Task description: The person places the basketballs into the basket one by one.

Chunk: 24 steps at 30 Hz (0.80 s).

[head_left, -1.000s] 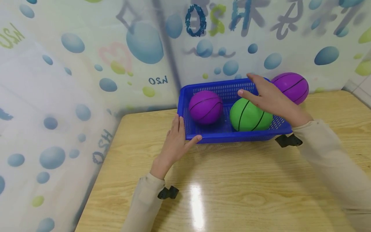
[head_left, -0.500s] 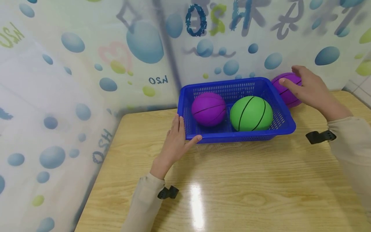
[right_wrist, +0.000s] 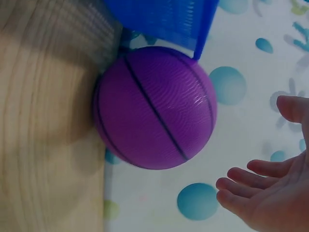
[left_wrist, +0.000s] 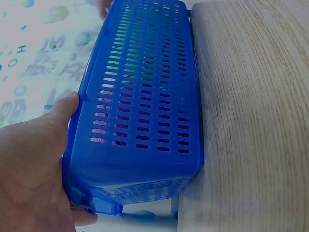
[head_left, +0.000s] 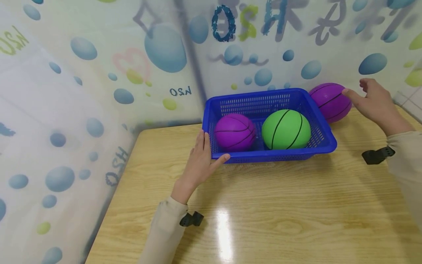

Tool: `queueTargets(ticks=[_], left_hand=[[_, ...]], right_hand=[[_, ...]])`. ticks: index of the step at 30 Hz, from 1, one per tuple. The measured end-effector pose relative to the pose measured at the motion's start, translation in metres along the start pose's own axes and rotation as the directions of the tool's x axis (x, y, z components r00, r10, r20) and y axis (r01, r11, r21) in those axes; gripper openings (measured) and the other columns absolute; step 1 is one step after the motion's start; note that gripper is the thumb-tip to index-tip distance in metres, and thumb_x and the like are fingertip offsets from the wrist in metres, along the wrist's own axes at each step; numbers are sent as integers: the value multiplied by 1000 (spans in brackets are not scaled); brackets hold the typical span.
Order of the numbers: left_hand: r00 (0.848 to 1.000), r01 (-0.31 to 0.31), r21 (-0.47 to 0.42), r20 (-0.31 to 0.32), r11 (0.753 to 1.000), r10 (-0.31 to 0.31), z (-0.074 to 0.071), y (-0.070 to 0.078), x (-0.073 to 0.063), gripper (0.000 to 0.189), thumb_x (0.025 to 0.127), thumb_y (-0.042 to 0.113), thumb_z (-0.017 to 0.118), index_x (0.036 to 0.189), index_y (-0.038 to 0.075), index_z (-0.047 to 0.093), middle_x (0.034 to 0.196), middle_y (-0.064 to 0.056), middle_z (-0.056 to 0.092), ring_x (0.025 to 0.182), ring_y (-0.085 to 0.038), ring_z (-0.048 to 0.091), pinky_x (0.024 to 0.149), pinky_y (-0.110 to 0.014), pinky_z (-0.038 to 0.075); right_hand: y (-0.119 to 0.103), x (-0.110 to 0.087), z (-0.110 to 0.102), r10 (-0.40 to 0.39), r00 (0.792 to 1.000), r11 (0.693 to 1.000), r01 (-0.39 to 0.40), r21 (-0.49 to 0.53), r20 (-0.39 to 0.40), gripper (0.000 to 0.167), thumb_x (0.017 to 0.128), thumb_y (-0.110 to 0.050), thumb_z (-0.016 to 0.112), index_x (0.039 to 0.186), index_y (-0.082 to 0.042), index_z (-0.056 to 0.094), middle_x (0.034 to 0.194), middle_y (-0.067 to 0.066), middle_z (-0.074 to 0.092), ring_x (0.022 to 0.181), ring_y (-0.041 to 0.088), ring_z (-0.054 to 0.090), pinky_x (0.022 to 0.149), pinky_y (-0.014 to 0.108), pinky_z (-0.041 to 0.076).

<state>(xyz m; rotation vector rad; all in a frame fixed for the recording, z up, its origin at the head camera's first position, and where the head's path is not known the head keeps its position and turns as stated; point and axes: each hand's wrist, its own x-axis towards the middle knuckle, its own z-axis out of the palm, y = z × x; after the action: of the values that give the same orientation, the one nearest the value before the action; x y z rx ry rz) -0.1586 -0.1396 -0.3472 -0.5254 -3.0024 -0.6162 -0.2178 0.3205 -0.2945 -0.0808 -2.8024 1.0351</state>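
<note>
Probably alignment is the step in hand: the right hand (head_left: pixel 379 104) is hovering open just beside the outer ball (head_left: pixel 329 104), gripping nothing. Meanwhile the left hand (head_left: pixel 196 161) is bracing a corner of the basket (head_left: pixel 270 155), fingers straight. Next move is likely calling for a palm round the outer ball's far side. It's sitting on the bench (head_left: pixel 280 205) by the basket, contact unclear, showing glossy purple with black seams.

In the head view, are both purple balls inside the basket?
No, one purple ball lies in the blue basket, but the other purple ball sits outside, beside its right end.
</note>
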Motion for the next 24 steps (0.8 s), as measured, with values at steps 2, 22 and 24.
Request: queueTargets(ticks=[2, 22, 24], left_hand=[[1000, 0, 4, -1, 1000, 0, 0, 0, 0, 97, 88, 64, 42, 147, -4, 4, 153, -21, -4, 140, -27, -4, 105, -54, 20], [1000, 13, 3, 8, 1000, -13, 0, 0, 1, 100, 87, 66, 41, 147, -4, 3, 153, -19, -8, 140, -24, -6, 106, -52, 18], [1000, 13, 2, 9, 1000, -13, 0, 0, 2, 99, 87, 66, 42, 147, -4, 3, 153, -19, -8, 140, -24, -6, 106, -52, 18]], right_hand=[[6, 0, 1, 23, 1000, 1000, -23, 2, 1, 81, 96, -43, 37, 144, 12, 2, 146, 34, 9, 131, 52, 13, 99, 65, 16], [29, 8, 16, 66, 998, 997, -66, 37, -9, 89, 94, -49, 41, 145, 8, -6, 147, 35, 4, 130, 54, 14, 98, 66, 17], [31, 10, 18, 76, 997, 996, -76, 53, -1, 91, 94, -50, 41, 144, 8, -9, 148, 33, 1, 130, 53, 13, 99, 65, 16]])
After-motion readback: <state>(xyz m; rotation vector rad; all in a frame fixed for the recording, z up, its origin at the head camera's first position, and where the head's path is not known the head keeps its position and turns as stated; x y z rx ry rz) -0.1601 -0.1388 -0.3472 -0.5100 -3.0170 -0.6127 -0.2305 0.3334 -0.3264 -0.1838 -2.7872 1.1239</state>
